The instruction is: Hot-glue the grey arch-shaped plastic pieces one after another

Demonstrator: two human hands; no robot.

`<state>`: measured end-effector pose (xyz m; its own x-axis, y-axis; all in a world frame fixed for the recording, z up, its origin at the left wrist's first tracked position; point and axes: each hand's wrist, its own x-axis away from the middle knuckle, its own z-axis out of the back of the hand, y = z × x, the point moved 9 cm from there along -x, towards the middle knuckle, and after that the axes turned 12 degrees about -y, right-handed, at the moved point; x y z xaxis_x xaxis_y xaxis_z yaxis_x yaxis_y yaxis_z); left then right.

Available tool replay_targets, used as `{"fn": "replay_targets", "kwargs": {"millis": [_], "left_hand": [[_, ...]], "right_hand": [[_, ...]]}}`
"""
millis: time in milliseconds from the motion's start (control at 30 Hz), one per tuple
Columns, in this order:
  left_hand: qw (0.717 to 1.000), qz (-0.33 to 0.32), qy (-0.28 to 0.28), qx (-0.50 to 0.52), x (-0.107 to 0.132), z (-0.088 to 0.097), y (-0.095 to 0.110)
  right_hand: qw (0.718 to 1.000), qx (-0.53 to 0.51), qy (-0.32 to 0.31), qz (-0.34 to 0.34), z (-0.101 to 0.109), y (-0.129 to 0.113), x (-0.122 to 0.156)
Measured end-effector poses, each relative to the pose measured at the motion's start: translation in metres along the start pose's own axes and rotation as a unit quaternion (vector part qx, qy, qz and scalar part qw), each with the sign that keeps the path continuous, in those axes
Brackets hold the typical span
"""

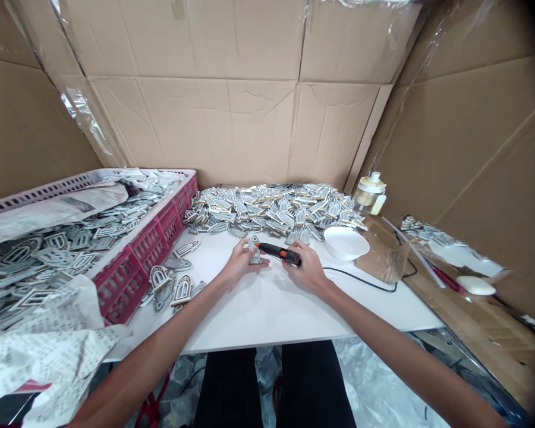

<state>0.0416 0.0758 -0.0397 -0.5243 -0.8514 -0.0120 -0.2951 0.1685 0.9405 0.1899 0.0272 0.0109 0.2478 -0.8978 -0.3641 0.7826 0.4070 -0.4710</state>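
My left hand [239, 260] pinches a small grey arch-shaped piece [254, 251] against the white table [267, 309]. My right hand [307, 266] is closed round a black and orange corded tool [280, 252], its tip pointing left at that piece. A large heap of the same pieces [274, 209] lies just beyond both hands. A few finished-looking arch pieces [173, 284] lie to the left of my left forearm.
A red crate [151, 244] with a pale rim, full of pieces on newspaper, stands at left. A white bowl [345, 242] and a small lidded bottle [369, 191] stand at right. The tool's black cord [361, 279] runs right. Cardboard walls surround the table.
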Motion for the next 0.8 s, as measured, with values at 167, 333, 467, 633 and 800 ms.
{"fn": "replay_targets", "kwargs": {"millis": [167, 333, 467, 633, 800], "left_hand": [[1.0, 0.006, -0.013, -0.001, -0.0007, -0.0013, -0.0017], [1.0, 0.008, -0.015, -0.001, -0.0006, -0.0015, -0.0025], [1.0, 0.01, -0.009, 0.001, -0.0003, -0.0016, -0.0018], [1.0, 0.011, -0.005, -0.001, -0.0004, -0.0007, -0.0023], [1.0, 0.012, -0.005, -0.002, -0.001, -0.0004, -0.0034]], "right_hand": [[1.0, 0.003, -0.003, -0.012, -0.0005, 0.0018, -0.0009], [1.0, 0.008, -0.008, -0.017, 0.0003, -0.0004, -0.0006], [0.999, 0.023, -0.022, -0.032, -0.0008, -0.0009, -0.0007], [0.999, 0.028, -0.029, -0.037, -0.0015, -0.0012, -0.0006], [0.999, 0.018, -0.025, -0.031, -0.0012, -0.0024, 0.0003]]}}
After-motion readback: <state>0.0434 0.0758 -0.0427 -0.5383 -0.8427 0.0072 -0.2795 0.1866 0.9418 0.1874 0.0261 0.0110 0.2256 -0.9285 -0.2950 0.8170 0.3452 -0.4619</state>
